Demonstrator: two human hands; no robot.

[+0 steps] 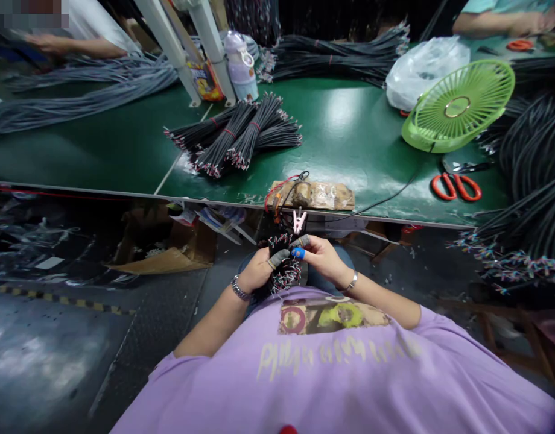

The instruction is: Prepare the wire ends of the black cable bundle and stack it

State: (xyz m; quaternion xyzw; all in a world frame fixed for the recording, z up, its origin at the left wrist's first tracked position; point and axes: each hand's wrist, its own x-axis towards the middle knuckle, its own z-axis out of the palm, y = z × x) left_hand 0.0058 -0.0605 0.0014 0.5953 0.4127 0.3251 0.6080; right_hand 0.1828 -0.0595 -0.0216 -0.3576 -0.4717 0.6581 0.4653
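The shirt (323,374) fills the foreground, its print upside down. From the left, an open box (169,265) sits below the green tabletop (332,141), and grey cables (78,108) run across it. Two pale posts (166,45) stand beside a bottle (242,72), with a packet (206,81) between them. Nearer, tied bundles (254,129) lie crossed in a pile; behind are long black cables (332,57). A wooden block (334,196) at the front edge, with a pink clip (299,222) before it, stands between the hands and the rest of the tabletop. Further right, a green fan (461,108) leans in front of a plastic bag (424,69), near orange-handled scissors (453,187), and thick cables (540,157) hang over the edge.

Two co-workers' arms, one at far left (87,45) and one at far right (499,24), are cut off by the frame, as are the thick cables. The fan hides part of the bag.

Short dark wires (284,278) with pale and red tips are in the left hand (258,271), above the lap; its grip is closed round them, thumb across the front, other fingers mostly hidden. The right hand (325,259) has its thumb and forefinger close together at the wires; I cannot tell whether that grip pinches one.
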